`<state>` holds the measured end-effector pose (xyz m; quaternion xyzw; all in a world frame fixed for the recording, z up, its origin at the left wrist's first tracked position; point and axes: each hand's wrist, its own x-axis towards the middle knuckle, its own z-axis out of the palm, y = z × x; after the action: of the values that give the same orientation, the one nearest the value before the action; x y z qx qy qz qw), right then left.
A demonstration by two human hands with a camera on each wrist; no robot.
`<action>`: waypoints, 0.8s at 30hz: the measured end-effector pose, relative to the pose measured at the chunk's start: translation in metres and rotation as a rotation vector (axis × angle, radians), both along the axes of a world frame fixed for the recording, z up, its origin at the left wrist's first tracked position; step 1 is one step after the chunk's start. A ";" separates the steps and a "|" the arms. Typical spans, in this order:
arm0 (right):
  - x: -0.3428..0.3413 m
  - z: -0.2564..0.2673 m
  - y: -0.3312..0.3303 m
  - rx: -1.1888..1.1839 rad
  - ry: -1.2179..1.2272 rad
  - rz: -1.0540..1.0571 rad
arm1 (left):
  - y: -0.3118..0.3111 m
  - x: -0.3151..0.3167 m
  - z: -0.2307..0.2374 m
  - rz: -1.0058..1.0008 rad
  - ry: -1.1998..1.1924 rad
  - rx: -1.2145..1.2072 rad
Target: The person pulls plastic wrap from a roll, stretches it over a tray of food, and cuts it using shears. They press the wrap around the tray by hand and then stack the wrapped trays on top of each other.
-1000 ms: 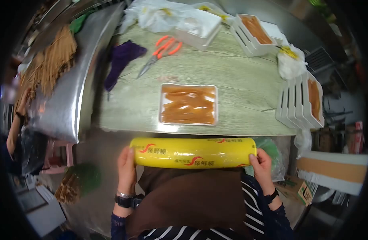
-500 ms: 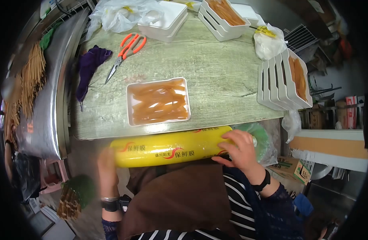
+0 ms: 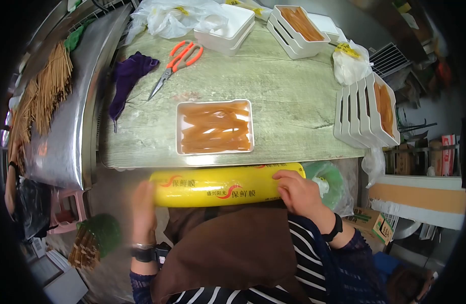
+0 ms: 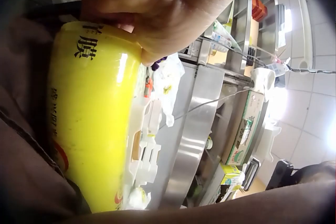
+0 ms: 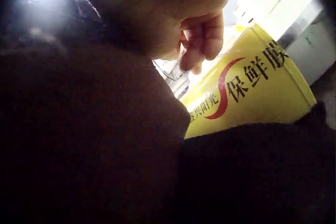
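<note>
A long yellow roll (image 3: 228, 186) with red and black print lies level across the front of the person, just below the table's near edge. At its left end the left hand (image 3: 143, 210), blurred in the head view, grips the roll; the left wrist view shows this hand (image 4: 157, 11) against the roll's end (image 4: 92, 113). The right hand (image 3: 302, 196) rests bent, relaxed fingers on the roll near its right end. In the right wrist view, the right hand's fingers (image 5: 202, 45) hang beside the printed surface (image 5: 252, 87). A white tray (image 3: 178, 129) of brown strips lies beyond the roll.
On the table (image 3: 288, 121) are orange-handled scissors (image 3: 174, 66), a purple cloth (image 3: 129, 76), plastic bags (image 3: 174, 17) and stacked white trays (image 3: 352, 119) at the right. A green bag (image 3: 329, 185) hangs beside the roll's right end. A metal counter (image 3: 66, 131) holds sticks (image 3: 53, 86) at left.
The right hand has left the roll's right end and moved inward onto its surface. The left hand stays at the left end. The view has shifted, while the tray and scissors keep their places.
</note>
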<state>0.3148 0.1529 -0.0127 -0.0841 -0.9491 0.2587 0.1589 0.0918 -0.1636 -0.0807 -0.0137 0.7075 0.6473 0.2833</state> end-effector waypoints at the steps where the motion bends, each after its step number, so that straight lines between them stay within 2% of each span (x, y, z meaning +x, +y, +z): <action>1: 0.005 0.000 0.000 -0.102 -0.039 -0.040 | 0.001 0.000 0.000 -0.013 0.000 -0.004; 3: 0.020 -0.006 0.001 -0.244 -0.101 -0.071 | 0.000 0.000 0.002 -0.025 0.004 -0.023; 4: 0.025 -0.010 0.001 -0.321 -0.133 -0.083 | 0.005 0.002 0.008 0.030 -0.007 0.001; 7: 0.030 0.003 -0.005 -0.654 -0.093 -0.158 | 0.021 0.003 0.023 0.034 0.633 -0.310; 8: 0.034 0.004 -0.003 -0.689 -0.097 -0.111 | 0.027 0.004 0.043 0.021 0.694 -0.373; 11: 0.036 0.015 -0.001 -0.702 -0.146 -0.049 | 0.041 -0.008 0.079 -0.458 0.997 -0.342; 14: 0.034 0.018 0.004 -0.702 -0.189 0.005 | 0.093 -0.003 0.105 -0.837 1.030 -0.155; 16: 0.032 0.020 0.008 -0.643 -0.181 0.052 | 0.121 0.003 0.095 -0.999 1.087 -0.026; 18: 0.023 0.025 0.003 -0.621 -0.137 -0.017 | 0.139 0.008 0.081 -1.135 1.144 0.028; 19: 0.019 0.027 0.001 -0.614 -0.118 -0.050 | 0.143 0.009 0.078 -1.196 1.154 -0.018; 21: 0.012 0.027 0.005 -0.450 -0.161 0.012 | 0.148 0.009 0.076 -1.313 1.179 -0.120; 24: 0.007 0.018 0.011 -0.347 -0.133 0.097 | 0.141 0.014 0.086 -1.308 0.901 -0.025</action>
<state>0.3217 0.1635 0.0058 -0.0815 -0.9015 0.4198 0.0663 0.1057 -0.0228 0.0052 0.6648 0.6258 0.2847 0.2923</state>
